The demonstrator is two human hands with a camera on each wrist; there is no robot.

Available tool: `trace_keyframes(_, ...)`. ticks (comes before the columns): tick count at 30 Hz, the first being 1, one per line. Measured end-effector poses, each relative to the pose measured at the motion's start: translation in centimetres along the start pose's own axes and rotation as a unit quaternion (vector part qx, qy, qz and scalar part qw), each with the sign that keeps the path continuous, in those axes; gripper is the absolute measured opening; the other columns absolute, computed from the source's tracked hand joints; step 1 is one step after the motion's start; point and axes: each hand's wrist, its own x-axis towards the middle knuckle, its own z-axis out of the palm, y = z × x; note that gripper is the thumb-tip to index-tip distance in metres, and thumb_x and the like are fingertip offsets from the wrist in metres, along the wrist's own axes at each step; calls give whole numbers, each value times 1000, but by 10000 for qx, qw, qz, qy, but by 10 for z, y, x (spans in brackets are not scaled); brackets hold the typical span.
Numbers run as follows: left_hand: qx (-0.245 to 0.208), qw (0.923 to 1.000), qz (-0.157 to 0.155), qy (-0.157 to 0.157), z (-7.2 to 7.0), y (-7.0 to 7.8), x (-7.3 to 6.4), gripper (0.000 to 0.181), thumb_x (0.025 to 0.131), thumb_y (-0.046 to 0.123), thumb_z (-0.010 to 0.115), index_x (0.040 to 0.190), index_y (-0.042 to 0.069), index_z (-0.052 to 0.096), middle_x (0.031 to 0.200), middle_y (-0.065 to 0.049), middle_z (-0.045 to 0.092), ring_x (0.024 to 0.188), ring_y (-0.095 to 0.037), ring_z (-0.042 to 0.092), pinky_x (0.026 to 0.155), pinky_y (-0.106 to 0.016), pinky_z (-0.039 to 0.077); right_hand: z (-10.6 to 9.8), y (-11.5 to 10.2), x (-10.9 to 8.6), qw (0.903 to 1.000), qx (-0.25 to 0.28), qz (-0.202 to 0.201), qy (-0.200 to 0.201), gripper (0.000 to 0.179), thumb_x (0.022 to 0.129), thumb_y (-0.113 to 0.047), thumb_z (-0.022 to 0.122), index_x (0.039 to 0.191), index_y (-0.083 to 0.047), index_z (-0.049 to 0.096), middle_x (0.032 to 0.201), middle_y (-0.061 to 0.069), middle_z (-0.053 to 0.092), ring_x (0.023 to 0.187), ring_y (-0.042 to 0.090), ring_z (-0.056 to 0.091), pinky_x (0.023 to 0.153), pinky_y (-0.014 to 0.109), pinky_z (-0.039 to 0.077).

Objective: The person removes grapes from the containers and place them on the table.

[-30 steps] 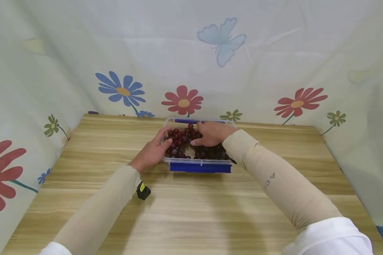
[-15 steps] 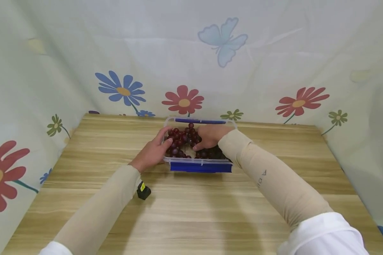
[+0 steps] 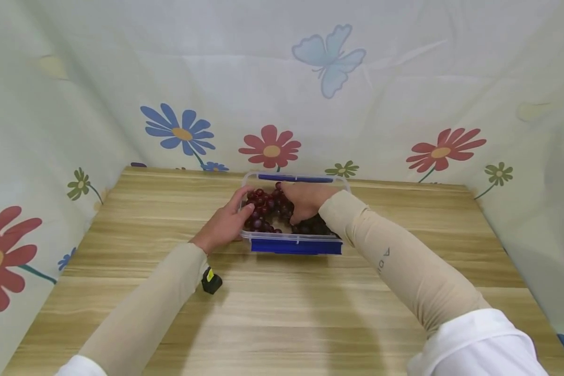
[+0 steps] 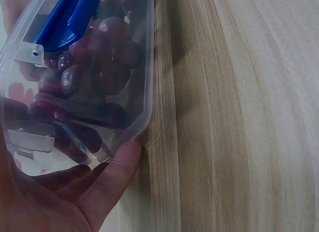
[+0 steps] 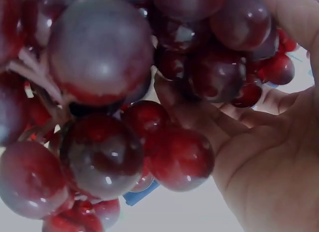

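A clear plastic food container [image 3: 293,238] with blue clips stands near the back of the table. Dark red grapes [image 3: 261,206] lie inside, along its left and right parts. My left hand [image 3: 221,227] holds the container's left end; in the left wrist view its thumb [image 4: 117,174] presses the outer corner. Reaching in from the right, my right hand [image 3: 307,201] grips grapes in the middle. The right wrist view has this hand [image 5: 274,152] with fingers partly behind a bunch of grapes [image 5: 104,157]. Its fingertips are hidden by the fruit.
The wood-grain table [image 3: 272,313] extends in front of the container and to both sides. Behind it hangs a white curtain [image 3: 216,78] printed with flowers and a butterfly. A small black device [image 3: 211,282] with a yellow tag sits at my left wrist.
My right hand has shifted slightly left among the grapes, and its thumb has dropped lower. The right forearm has swung a little left. My left hand and the container have stayed put.
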Motion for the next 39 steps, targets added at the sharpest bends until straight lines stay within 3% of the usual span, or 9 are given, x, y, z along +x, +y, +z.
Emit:
trace_keyframes(4, 87, 9999, -14, 51, 0, 1, 1, 51, 113, 46, 35, 162, 40, 21, 136, -19, 54, 70, -23, 53, 86, -46, 47, 0, 0, 0, 9999, 136, 51, -7, 89, 93, -27, 78, 160, -5, 23, 154, 14, 53, 144, 26, 52, 120, 41, 43)
trace_keyframes(9, -85, 9999, -48, -38, 1, 0, -1, 51, 113, 45, 36, 161, 42, 21, 148, -19, 49, 55, -20, 48, 71, -40, 52, 3, 1, 2, 9997, 204, -10, -122, 99, 94, -37, 77, 164, -1, 17, 161, 16, 46, 150, 27, 45, 125, 40, 36)
trace_keyframes(16, -163, 9998, -56, -56, 1, -2, -1, 49, 113, 46, 38, 159, 45, 23, 148, -18, 48, 54, -18, 49, 65, -36, 52, 8, 3, 9, 9998, -45, -72, -181, 78, 96, -48, 73, 155, -6, 44, 151, 11, 56, 140, 24, 55, 121, 38, 42)
trace_keyframes(20, -170, 9998, -12, -39, 1, -1, -2, 49, 113, 45, 37, 160, 45, 22, 124, -21, 56, 53, -18, 48, 64, -37, 52, 6, 2, 10, 9997, -188, -28, -169, 75, 95, -46, 74, 150, -4, 46, 144, 12, 59, 135, 25, 58, 117, 39, 45)
trace_keyframes(26, -305, 9995, -53, -87, 1, 0, -2, 50, 113, 43, 39, 160, 43, 23, 101, -14, 54, 54, -20, 49, 71, -42, 60, 5, 1, 9, 9994, -241, -44, -252, 65, 93, -36, 79, 143, -4, 50, 130, 9, 63, 119, 20, 60, 110, 36, 50)
trace_keyframes(29, -328, 9994, -84, -105, 1, 1, -2, 50, 113, 42, 39, 160, 43, 23, 86, -10, 46, 53, -18, 46, 72, -41, 62, 4, 2, 8, 9992, -303, -70, -261, 62, 93, -34, 78, 140, -4, 53, 128, 8, 65, 114, 20, 60, 107, 36, 51)
trace_keyframes(33, -366, 9993, -66, -95, 0, 1, -3, 48, 113, 42, 38, 159, 45, 24, 116, -18, 56, 55, -17, 44, 73, -41, 63, 3, 3, 7, 9993, -295, -118, -197, 67, 93, -33, 78, 144, -2, 49, 134, 11, 63, 123, 22, 60, 111, 38, 50)
trace_keyframes(36, -345, 9993, -60, -91, 1, 2, -3, 47, 113, 43, 38, 158, 46, 24, 142, -21, 49, 56, -18, 46, 73, -42, 63, 2, 4, 5, 9997, -158, -103, -164, 75, 93, -32, 78, 152, -3, 41, 144, 13, 59, 135, 25, 57, 116, 40, 47)
trace_keyframes(39, -315, 9995, -44, -80, 1, 1, -3, 48, 113, 44, 37, 159, 44, 24, 151, -20, 45, 57, -20, 50, 73, -42, 62, 0, 4, 4, 9999, -66, -55, -145, 76, 94, -32, 78, 154, -6, 40, 149, 13, 57, 139, 27, 56, 117, 42, 46)
